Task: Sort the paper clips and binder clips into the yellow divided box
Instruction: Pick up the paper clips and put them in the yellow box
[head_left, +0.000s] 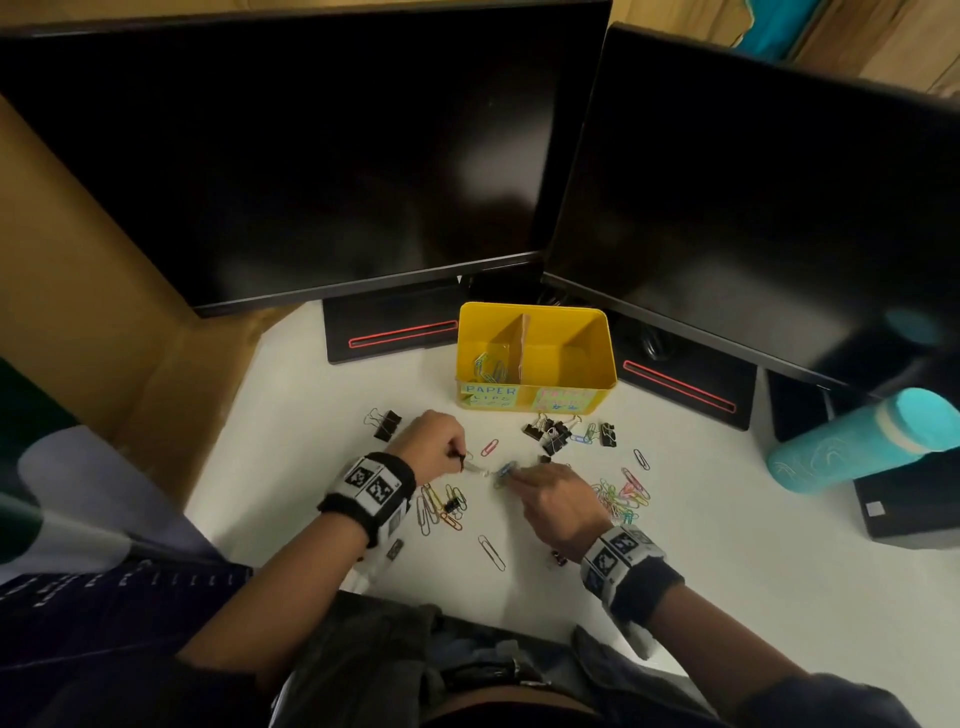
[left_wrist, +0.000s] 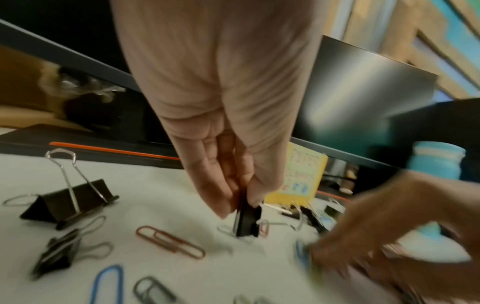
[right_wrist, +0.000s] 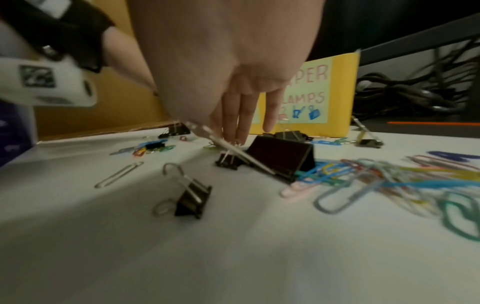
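Note:
The yellow divided box (head_left: 605, 358) stands at the back of the white desk, with several paper clips (head_left: 488, 366) in its left compartment. My left hand (head_left: 456, 457) pinches a small black binder clip (left_wrist: 246, 222) just above the desk. My right hand (head_left: 511, 475) is close beside it; its straight fingers (right_wrist: 233, 127) touch the desk at a blue paper clip (left_wrist: 302, 253). Loose binder clips (head_left: 556, 434) lie in front of the box. Coloured paper clips (head_left: 623, 493) are heaped to the right of my right hand.
Two dark monitors (head_left: 311, 156) on black stands wall off the back. A cardboard box (head_left: 104, 312) closes the left side and a teal bottle (head_left: 857, 441) lies at the right. More paper clips (head_left: 441, 506) lie by my left wrist, and a big binder clip (head_left: 387, 423) lies further left.

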